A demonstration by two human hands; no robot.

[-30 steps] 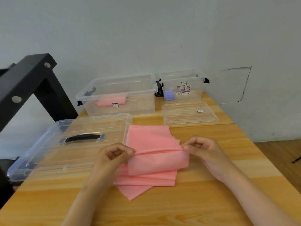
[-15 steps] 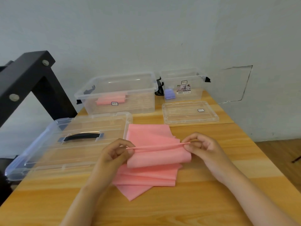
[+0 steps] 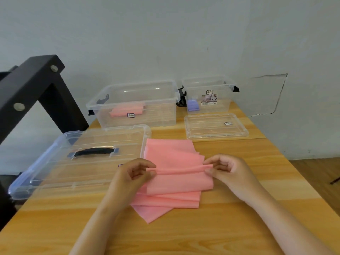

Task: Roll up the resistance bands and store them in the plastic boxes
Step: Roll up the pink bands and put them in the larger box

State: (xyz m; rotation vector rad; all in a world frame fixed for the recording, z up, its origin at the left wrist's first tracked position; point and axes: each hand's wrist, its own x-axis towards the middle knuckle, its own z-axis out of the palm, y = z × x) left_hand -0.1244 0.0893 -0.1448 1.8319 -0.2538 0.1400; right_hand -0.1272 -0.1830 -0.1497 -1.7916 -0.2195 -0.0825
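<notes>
Pink resistance band [image 3: 171, 172] lies folded in layers at frame centre on the table [image 3: 239, 227]; its top fold is a thin roll, pinched at the left end by left hand [image 3: 132, 173] & at the right end by right hand [image 3: 226, 170], fingers curled on it; large clear box [image 3: 165, 116] w/ a rolled pink band [image 3: 127, 110] sits above centre; small clear box [image 3: 226, 103] w/ a purple roll [image 3: 192, 105] upper right; small lid [image 3: 216, 126] just below it; big lid w/ black handle [image 3: 79, 159] at left, touching the folded band's edge.
</notes>
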